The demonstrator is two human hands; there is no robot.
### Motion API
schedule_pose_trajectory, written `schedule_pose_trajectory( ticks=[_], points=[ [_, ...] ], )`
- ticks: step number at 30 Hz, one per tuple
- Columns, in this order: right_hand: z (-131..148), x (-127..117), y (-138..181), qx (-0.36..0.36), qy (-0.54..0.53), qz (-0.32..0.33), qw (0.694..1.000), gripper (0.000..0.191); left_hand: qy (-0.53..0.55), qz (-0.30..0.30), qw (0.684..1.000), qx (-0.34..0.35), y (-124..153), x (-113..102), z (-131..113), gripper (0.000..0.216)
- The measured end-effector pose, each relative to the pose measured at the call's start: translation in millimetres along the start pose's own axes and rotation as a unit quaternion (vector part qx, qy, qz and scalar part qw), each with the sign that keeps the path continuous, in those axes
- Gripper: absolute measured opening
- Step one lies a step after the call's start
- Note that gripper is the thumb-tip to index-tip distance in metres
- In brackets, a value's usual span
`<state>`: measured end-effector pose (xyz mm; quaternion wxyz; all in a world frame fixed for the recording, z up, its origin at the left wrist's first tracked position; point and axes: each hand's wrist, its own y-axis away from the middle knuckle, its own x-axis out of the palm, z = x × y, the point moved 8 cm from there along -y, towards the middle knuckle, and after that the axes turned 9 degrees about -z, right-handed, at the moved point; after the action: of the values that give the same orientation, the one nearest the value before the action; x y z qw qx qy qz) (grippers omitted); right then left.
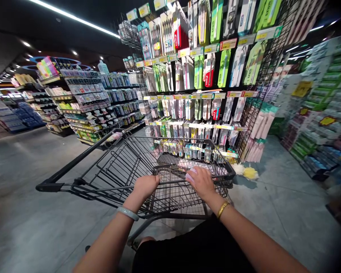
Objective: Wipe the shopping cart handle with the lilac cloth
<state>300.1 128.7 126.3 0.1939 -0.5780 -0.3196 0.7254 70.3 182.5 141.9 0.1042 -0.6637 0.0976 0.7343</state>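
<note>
A black wire shopping cart (170, 197) stands sideways right in front of me, its handle bar (74, 163) toward the left. My left hand (146, 186), a pale bangle on its wrist, is closed round the near top rail of the cart. Over the same rail, further right, my right hand (201, 182) has its fingers curled on a small lilac item (191, 175); its kind is mostly hidden by the fingers. A gold bracelet sits on that wrist. Through the wires I see the basket's mesh floor.
Beyond the cart rises a wire display rack (193, 94) hung with packaged toothbrushes. Yellow and white bath puffs (250, 173) show at its lower right corner. Stacked green and white packs (315, 113) line the right side. More goods shelves (85, 102) stand at left on the grey floor.
</note>
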Motion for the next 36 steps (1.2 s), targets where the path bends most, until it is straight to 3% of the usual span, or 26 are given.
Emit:
schedule_pose_trajectory(
  ticks=[5,10,14,18,21,25,27,29,33,36],
  points=[
    [21.7,1.2,-4.7,0.001,-0.028,-0.029,0.999,0.034,-0.007,-0.036,0.999,0.009,-6.0,-15.6,-1.1,0.049],
    [37.9,1.7,-8.3,-0.019,-0.048,-0.007,0.999,0.030,0.058,-0.062,0.996,0.041,-33.5,-22.6,-59.4,0.058],
    [10.5,-5.3,1.9,-0.037,-0.034,0.044,0.998,0.031,0.074,-0.038,0.996,0.026,-39.2,-1.9,-86.0,0.074],
    [-24.4,-14.0,11.1,0.039,0.009,0.034,0.999,0.033,0.081,-0.004,0.997,0.009,-40.8,18.3,-82.5,0.084],
    [-14.3,-8.8,7.9,0.121,0.035,0.027,0.992,0.034,0.086,0.012,0.996,0.004,-45.4,23.8,-79.0,0.082],
    [32.2,-1.7,-5.3,0.066,-0.006,0.038,0.997,0.034,0.079,0.021,0.997,0.006,-46.1,21.6,-76.0,0.075],
    [35.2,-3.6,-5.5,0.026,-0.024,0.059,0.998,0.035,0.076,0.028,0.997,0.012,-43.0,20.2,-73.4,0.071],
    [17.9,-7.4,0.0,0.025,-0.022,0.090,0.995,0.036,0.074,0.032,0.997,0.016,-39.0,19.5,-69.7,0.070],
    [-24.9,-16.0,11.0,0.097,0.008,0.108,0.989,0.041,0.071,0.009,0.997,0.019,-31.8,17.1,-65.5,0.070],
    [-19.6,-12.6,11.0,0.143,0.035,0.098,0.984,0.039,0.063,-0.025,0.997,0.022,-28.4,12.5,-69.6,0.068]
  ],
)
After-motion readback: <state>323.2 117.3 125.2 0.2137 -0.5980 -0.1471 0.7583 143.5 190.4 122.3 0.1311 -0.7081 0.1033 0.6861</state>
